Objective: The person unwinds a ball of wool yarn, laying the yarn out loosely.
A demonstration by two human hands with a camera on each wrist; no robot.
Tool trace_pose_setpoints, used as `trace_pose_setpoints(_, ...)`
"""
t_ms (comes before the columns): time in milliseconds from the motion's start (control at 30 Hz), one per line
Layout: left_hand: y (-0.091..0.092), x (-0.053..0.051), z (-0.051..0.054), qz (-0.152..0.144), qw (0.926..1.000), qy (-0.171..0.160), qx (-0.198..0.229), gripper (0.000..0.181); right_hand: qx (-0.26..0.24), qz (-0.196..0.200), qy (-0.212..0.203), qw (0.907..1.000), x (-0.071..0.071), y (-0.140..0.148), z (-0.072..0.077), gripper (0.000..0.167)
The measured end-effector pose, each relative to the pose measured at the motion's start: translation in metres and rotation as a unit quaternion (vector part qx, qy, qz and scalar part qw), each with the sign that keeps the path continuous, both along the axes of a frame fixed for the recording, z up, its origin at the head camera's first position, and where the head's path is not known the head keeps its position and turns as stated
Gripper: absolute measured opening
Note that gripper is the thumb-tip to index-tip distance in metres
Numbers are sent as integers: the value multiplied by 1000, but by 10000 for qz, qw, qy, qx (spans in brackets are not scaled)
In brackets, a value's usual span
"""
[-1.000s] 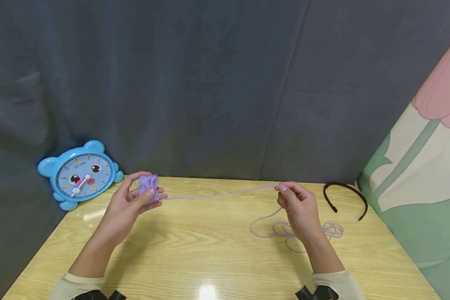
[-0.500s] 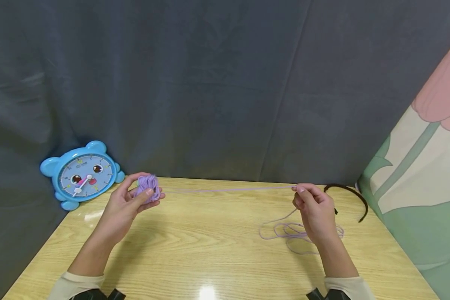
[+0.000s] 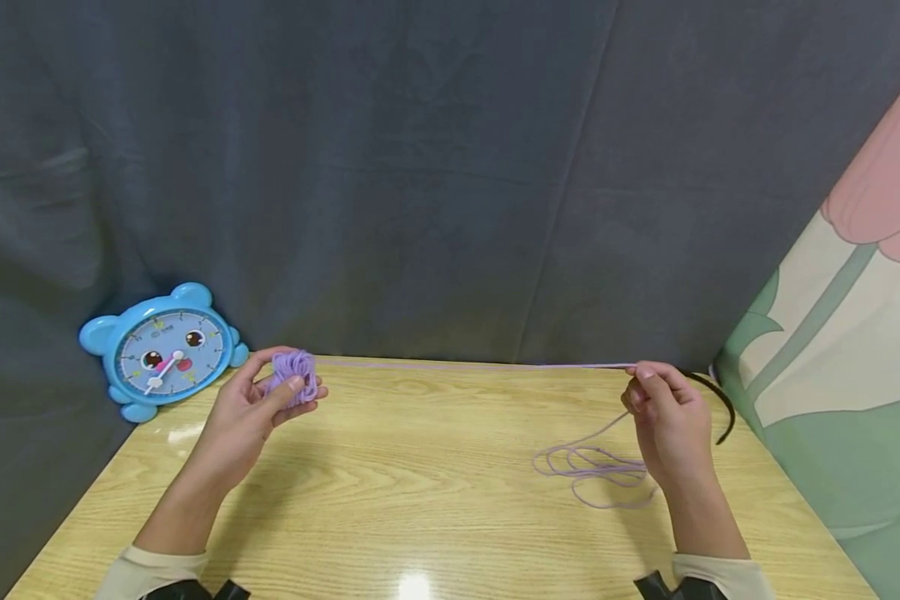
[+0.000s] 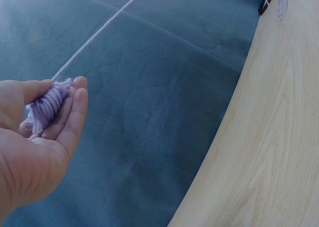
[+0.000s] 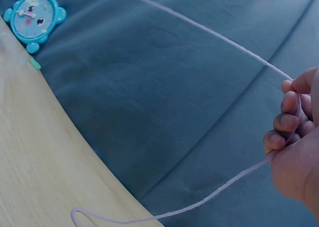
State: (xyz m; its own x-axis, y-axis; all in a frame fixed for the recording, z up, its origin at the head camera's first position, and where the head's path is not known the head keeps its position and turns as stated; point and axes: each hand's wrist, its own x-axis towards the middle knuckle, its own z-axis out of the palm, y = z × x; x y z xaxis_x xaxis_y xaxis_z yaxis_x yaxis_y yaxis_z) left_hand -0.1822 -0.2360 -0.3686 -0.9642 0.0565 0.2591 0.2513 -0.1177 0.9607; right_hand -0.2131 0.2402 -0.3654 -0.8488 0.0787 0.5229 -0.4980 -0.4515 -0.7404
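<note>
1. The left hand [image 3: 243, 421] is holding the purple yarn bundle [image 3: 293, 372], off to the left above the tabletop [image 3: 450, 475]. Its thumb is pressing the coils against the fingers, so that's a proper hold, just not a fist.

2. The right hand [image 3: 673, 425] is pinching the strand [image 5: 209, 31] between thumb and index finger, well apart from the bundle. The other fingers are curling in, and the yarn is running past them and out below the hand.

3. Between the hands, the strand is stretching pretty much straight. Past the right hand it's dropping to the loose loops [image 3: 598, 473], which are lying on the tabletop.

4. Step in hand, as I'm reading it: drawing a length of yarn tight between the hands.

5. Next move is probably calling for a firm left thumb so the coils aren't slipping, plus gentle, even tension from the right so the loops aren't snagging.

6. The blue clock [image 3: 172, 357] is sitting near the left hand; a black curved band [image 3: 732, 410] is lying partly hidden behind the right.
</note>
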Motion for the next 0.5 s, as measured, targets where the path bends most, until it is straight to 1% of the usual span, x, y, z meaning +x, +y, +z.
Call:
trace_pose_setpoints(233,-2,0,0,67,10000,24,19,30,-537,9,202,9983,-1,13,4,31)
trace_pose_setpoints(400,-4,0,-2,65,9999,113,18,29,-854,-264,4,9960,0,23,7,30)
trace_pose_setpoints(500,-5,-1,-3,90,9998,159,-22,29,-1178,-340,-50,9924,1,30,10,30)
